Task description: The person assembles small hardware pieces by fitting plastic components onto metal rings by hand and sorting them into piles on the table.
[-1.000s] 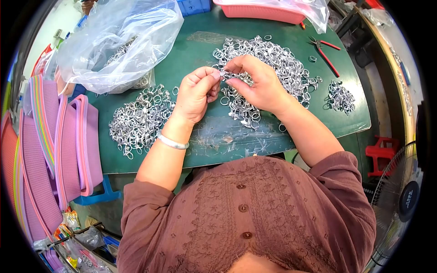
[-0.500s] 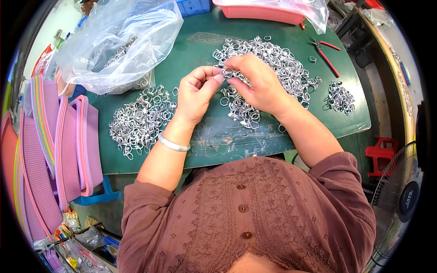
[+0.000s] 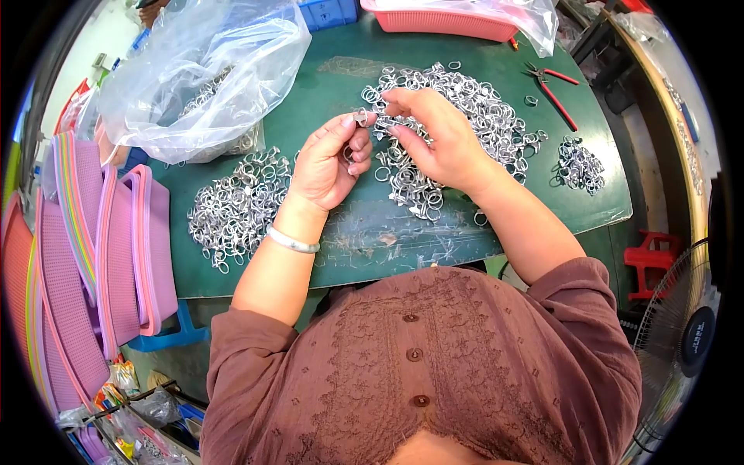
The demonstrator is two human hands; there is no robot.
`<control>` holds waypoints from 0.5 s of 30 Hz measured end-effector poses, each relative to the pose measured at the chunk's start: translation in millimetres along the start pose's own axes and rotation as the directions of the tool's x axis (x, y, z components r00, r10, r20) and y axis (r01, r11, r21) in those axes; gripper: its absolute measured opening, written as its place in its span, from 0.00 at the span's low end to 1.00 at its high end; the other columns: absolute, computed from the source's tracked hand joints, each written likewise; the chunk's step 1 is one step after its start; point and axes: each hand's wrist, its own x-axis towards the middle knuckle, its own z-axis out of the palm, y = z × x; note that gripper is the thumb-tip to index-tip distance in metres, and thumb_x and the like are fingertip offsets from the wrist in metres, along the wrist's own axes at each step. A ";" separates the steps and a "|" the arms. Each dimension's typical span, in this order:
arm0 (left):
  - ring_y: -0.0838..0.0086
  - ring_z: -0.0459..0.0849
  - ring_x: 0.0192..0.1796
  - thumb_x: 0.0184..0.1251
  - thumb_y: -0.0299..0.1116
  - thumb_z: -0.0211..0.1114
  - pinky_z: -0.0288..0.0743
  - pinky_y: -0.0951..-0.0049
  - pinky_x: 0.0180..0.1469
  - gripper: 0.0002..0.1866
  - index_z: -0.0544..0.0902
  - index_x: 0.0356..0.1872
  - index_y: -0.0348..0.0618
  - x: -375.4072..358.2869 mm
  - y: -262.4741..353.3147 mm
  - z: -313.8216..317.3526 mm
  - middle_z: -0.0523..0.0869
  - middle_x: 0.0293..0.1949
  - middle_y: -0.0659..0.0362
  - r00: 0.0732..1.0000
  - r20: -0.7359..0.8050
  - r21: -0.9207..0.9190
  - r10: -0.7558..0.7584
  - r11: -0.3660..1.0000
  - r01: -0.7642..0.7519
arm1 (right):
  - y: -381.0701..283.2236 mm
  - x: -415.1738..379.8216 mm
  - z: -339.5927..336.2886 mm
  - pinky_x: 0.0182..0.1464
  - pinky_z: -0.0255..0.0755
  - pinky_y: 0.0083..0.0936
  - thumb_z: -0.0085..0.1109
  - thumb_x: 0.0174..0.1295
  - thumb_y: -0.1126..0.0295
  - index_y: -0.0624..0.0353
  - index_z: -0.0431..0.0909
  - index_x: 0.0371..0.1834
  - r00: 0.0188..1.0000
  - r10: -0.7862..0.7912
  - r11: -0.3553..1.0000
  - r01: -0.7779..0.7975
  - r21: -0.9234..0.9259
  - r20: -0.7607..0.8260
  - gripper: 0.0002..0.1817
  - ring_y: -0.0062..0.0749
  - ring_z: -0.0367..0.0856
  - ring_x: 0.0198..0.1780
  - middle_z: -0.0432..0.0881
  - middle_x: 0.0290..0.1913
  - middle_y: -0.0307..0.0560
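My left hand (image 3: 329,159) is closed, with a small silver metal ring (image 3: 360,117) pinched between thumb and forefinger; something ring-like also shows by its curled fingers. Just to the right, my right hand (image 3: 438,143) hovers over the big pile of metal rings (image 3: 488,108), its thumb and fingers apart and nothing visible between them. Part of that pile is hidden beneath the hand. On the other side, a second ring pile (image 3: 240,205) lies left of my left wrist, which wears a pale bangle (image 3: 292,239).
Red-handled pliers (image 3: 556,99) and a small ring pile (image 3: 580,167) lie on the green table (image 3: 418,260) at right. A clear plastic bag (image 3: 209,85) with rings stands back left, a pink basket (image 3: 442,23) at the back. Purple baskets (image 3: 116,256) are stacked left; a fan (image 3: 674,333) stands right.
My left hand has drawn slightly left and turned, bringing the ring into view. The right hand has parted from it, and its thumb and fingers have spread.
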 end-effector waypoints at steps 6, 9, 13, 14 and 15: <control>0.81 0.64 0.27 0.67 0.36 0.52 0.58 0.84 0.22 0.14 0.74 0.44 0.34 0.6 0.6 -2.7 0.68 0.23 0.65 0.999 0.029 -0.059 -0.029 0.998 0.031 | 4.0 -0.2 1.5 0.41 0.71 0.32 0.57 0.50 0.79 0.61 0.70 0.48 0.999 0.003 1.000 -0.003 -0.007 -0.036 0.19 0.42 0.76 0.39 0.77 0.35 0.48; 0.80 0.65 0.27 0.67 0.35 0.52 0.59 0.84 0.23 0.14 0.74 0.44 0.34 0.4 1.3 -2.9 0.69 0.23 0.65 0.999 0.020 -0.077 -0.036 0.996 0.037 | 6.4 -1.0 2.0 0.40 0.71 0.32 0.56 0.50 0.79 0.61 0.71 0.47 0.999 -0.008 1.000 0.007 -0.019 -0.047 0.18 0.42 0.76 0.38 0.77 0.35 0.48; 0.77 0.69 0.28 0.64 0.33 0.51 0.63 0.82 0.25 0.13 0.75 0.43 0.34 2.6 3.8 -5.5 0.74 0.27 0.62 0.997 -0.072 -0.099 -0.036 0.995 0.029 | 8.8 -1.6 2.7 0.40 0.72 0.32 0.56 0.51 0.79 0.61 0.72 0.46 0.999 0.015 0.999 -0.016 -0.031 -0.042 0.17 0.42 0.76 0.38 0.77 0.36 0.49; 0.76 0.70 0.28 0.63 0.33 0.51 0.65 0.81 0.26 0.14 0.75 0.43 0.34 2.8 5.1 -4.0 0.75 0.27 0.61 0.993 -0.117 -0.092 -0.033 0.995 0.022 | 9.0 -1.7 2.6 0.40 0.72 0.32 0.56 0.51 0.79 0.61 0.72 0.46 0.999 0.023 0.999 -0.025 -0.032 -0.042 0.16 0.42 0.76 0.38 0.77 0.36 0.48; 0.76 0.71 0.28 0.62 0.33 0.51 0.65 0.81 0.27 0.14 0.75 0.43 0.34 2.4 7.0 -0.7 0.76 0.28 0.60 0.987 -0.156 -0.063 -0.025 0.998 0.015 | 9.1 -1.8 2.4 0.41 0.72 0.32 0.56 0.51 0.79 0.61 0.73 0.45 0.999 0.031 0.999 -0.033 -0.033 -0.042 0.16 0.42 0.76 0.39 0.77 0.36 0.48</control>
